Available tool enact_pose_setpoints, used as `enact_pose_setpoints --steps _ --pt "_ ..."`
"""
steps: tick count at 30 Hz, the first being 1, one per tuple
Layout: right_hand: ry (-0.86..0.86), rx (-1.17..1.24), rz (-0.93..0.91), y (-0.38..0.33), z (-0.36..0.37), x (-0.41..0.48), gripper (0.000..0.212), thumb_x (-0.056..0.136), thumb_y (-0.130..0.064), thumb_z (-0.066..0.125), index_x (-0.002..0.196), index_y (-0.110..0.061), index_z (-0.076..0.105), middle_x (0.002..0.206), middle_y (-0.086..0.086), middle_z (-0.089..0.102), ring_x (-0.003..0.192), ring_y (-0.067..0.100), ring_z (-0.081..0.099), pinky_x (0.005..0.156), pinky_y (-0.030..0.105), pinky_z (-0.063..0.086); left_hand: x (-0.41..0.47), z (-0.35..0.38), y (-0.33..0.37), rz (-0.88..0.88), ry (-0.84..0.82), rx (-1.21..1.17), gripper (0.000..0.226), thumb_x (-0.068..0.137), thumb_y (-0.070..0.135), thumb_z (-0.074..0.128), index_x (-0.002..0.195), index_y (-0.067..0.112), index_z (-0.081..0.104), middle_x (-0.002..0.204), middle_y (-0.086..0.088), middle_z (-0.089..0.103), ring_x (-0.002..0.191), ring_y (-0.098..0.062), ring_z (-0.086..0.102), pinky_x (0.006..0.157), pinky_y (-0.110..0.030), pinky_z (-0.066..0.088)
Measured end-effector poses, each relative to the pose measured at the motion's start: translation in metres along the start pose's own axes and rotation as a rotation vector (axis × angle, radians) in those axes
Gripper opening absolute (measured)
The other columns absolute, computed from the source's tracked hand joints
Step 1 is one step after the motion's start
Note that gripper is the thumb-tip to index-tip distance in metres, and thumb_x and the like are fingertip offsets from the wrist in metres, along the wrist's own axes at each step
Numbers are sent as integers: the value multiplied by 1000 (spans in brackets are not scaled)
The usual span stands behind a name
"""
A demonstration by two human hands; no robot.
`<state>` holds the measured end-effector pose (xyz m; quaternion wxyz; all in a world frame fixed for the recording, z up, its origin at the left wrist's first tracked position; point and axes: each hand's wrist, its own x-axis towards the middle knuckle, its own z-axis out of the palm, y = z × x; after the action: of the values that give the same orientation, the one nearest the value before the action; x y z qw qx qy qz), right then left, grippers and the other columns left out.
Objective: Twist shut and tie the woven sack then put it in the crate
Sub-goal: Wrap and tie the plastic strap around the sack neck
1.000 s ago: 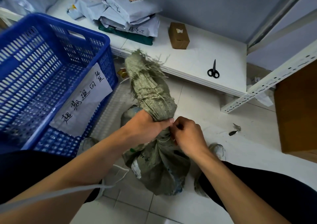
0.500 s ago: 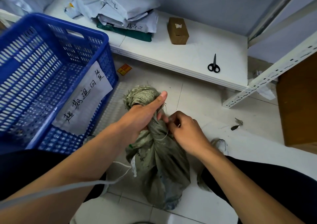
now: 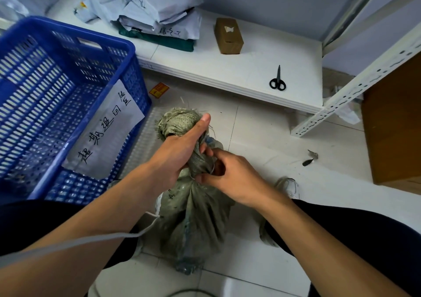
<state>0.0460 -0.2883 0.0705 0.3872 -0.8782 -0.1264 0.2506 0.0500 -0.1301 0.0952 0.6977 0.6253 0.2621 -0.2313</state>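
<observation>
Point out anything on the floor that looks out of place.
A yellow sticker lies loose by the crate, and dark scraps are scattered right of the sack. Its top edge is frayed.

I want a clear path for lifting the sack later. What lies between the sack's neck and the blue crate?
In the head view, only bare floor tile separates the woven sack from the blue crate.

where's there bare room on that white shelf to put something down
Bare patch on the white shelf between the cardboard box and the scissors. Its left end is crowded with stacked mail bags.
</observation>
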Motion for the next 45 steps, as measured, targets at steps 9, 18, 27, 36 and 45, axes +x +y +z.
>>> enact_pose_setpoints --steps 9,18,27,36,45 --pt "169 -255 -104 1 -5 -4 30 87 -44 70 109 -24 68 104 0 71 94 22 65 73 34 50 -2 -3 9 64 102 -103 42 82 44 81 102 7 74 95 -8 81 83 -20 79 84 -38 62" --pt "221 -392 -164 6 -6 -11 29 90 -42 67 102 -16 70 96 3 71 87 22 63 68 29 35 -19 -24 18 5 215 957 79 90 76 43 64 9 76 59 -4 75 51 -26 71 66 -33 59" --pt "52 -296 -93 -4 -1 -25 22 98 -16 55 118 -12 61 104 8 70 90 23 67 84 39 58 -39 42 -17 1019 -10 1238 31 105 31 44 118 13 66 111 -4 68 97 -17 64 87 -32 53" --pt "-6 -285 15 0 -1 -23 5 86 -31 50 89 -34 52 80 -12 56 66 7 54 70 41 57 -17 28 -34 729 24 1421 87 92 74 -2 105 15 61 62 -5 65 66 -20 63 97 -38 44" --pt "91 -427 -142 4 3 -21 39 90 -45 69 114 -14 69 106 3 72 90 18 66 70 23 36 -5 11 -25 177 -109 1287 93 96 72 1 106 12 72 96 -14 72 97 -30 66 100 -46 46"
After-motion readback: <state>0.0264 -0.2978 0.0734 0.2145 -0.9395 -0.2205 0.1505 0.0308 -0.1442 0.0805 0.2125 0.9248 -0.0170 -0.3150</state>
